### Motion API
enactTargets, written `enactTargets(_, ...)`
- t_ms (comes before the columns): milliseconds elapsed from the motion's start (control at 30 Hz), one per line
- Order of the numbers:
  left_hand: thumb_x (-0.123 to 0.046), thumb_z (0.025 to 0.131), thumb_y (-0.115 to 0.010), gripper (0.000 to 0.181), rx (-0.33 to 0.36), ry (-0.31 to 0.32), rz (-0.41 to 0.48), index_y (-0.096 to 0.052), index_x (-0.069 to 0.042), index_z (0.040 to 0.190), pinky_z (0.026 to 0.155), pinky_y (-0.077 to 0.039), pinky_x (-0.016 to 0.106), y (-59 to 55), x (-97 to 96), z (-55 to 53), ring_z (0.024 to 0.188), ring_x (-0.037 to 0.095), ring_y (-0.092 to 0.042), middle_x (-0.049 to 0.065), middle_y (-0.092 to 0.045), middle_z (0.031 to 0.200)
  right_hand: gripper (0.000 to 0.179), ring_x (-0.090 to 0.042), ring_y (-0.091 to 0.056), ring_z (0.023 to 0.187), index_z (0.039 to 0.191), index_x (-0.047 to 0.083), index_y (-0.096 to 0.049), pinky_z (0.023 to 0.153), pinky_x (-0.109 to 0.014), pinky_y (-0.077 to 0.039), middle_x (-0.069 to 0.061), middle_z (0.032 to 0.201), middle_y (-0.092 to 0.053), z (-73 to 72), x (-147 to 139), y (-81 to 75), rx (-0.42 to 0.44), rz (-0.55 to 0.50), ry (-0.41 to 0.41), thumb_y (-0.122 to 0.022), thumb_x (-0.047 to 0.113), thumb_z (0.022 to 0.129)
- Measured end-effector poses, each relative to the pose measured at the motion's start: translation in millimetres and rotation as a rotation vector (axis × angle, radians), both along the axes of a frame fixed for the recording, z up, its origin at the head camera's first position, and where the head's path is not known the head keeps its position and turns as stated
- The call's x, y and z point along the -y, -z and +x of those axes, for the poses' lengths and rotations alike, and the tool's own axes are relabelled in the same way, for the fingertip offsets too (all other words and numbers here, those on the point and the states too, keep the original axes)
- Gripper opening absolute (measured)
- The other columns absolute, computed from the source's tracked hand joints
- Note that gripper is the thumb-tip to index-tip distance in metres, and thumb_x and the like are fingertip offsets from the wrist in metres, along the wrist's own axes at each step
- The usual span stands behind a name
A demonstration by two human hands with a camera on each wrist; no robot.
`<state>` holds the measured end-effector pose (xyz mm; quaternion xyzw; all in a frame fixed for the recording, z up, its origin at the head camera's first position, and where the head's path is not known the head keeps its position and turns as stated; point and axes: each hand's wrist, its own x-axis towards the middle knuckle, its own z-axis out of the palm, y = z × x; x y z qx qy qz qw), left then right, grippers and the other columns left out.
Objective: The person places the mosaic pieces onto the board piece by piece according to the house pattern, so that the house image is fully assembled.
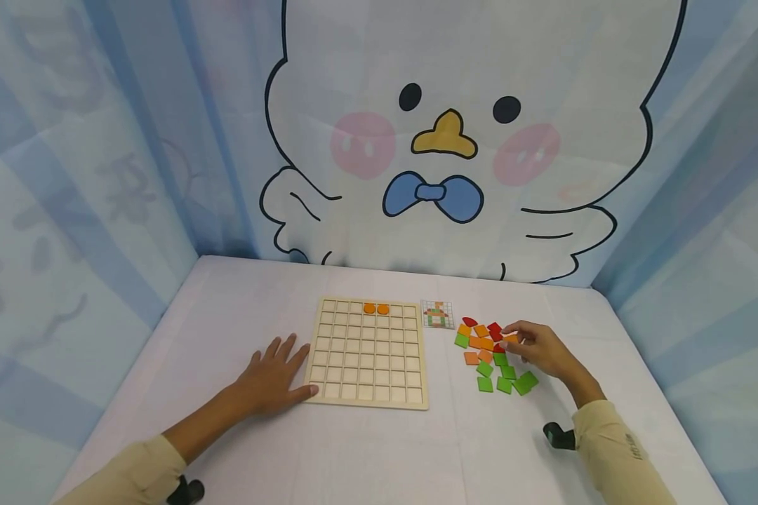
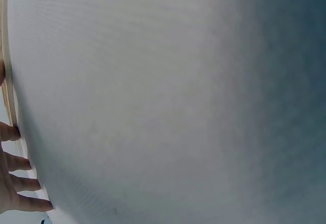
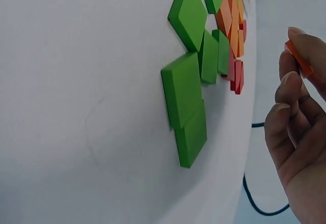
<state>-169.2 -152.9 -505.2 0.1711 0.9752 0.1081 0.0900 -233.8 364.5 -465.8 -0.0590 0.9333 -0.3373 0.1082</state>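
My right hand (image 1: 543, 351) pinches an orange tile (image 3: 299, 60) between thumb and fingertip, lifted just above the loose tiles. Below and to its left lie green tiles (image 3: 184, 91), red tiles (image 1: 495, 327) and orange tiles (image 1: 471, 358), some touching or overlapping. At the left of a wooden grid board (image 1: 368, 361), my left hand (image 1: 268, 382) rests with its fingers spread. Its thumb lies over the board's lower left corner, and its fingertips reach the left edge. Two round orange pieces (image 1: 382, 308) sit side by side in the board's top row.
A small printed card (image 1: 439, 314) with a coloured grid picture lies between the board's upper right corner and the tiles. The white table (image 1: 366, 456) meets fabric walls at the back and sides. A black device (image 1: 559, 436) is attached at the right wrist.
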Motion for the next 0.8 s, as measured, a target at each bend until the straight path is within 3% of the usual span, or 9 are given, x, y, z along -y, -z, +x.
enactTargets(267,-0.063,0.093,-0.056,0.084,0.010,-0.006,-0.001,-0.038,-0.006,0.154,0.106,-0.030,0.075,1.8,0.4,0.7,0.146,0.054,-0.027,0.027,-0.029,0.161,0.040,-0.021,-0.055,0.076,0.123,0.003,-0.067,0.062,-0.024,-0.050,-0.008,0.095,-0.062,-1.3,23.5,1.4,-0.017,-0.023,-0.019,-0.072,0.030,0.094)
enactTargets(533,-0.062,0.093,-0.056,0.084,0.012,-0.010,0.007,-0.039,-0.006,0.153,0.107,-0.029,0.076,0.0,0.0,2.2,0.146,0.054,-0.027,0.027,-0.029,0.161,0.040,-0.025,-0.057,0.096,0.131,0.006,-0.064,0.080,-0.027,-0.054,-0.018,0.127,-0.063,-6.2,37.8,6.1,-0.005,-0.071,-0.052,-0.069,0.025,0.096)
enactTargets(800,-0.062,0.093,-0.056,0.084,0.005,-0.005,0.003,-0.039,-0.006,0.153,0.106,-0.031,0.075,-2.1,-0.6,1.8,0.145,0.054,-0.028,0.027,-0.029,0.160,0.040,-0.022,-0.061,0.076,0.130,0.002,-0.062,0.064,-0.028,-0.054,-0.015,0.106,-0.061,-11.1,62.6,6.3,-0.009,-0.157,-0.089,-0.070,0.018,0.094)
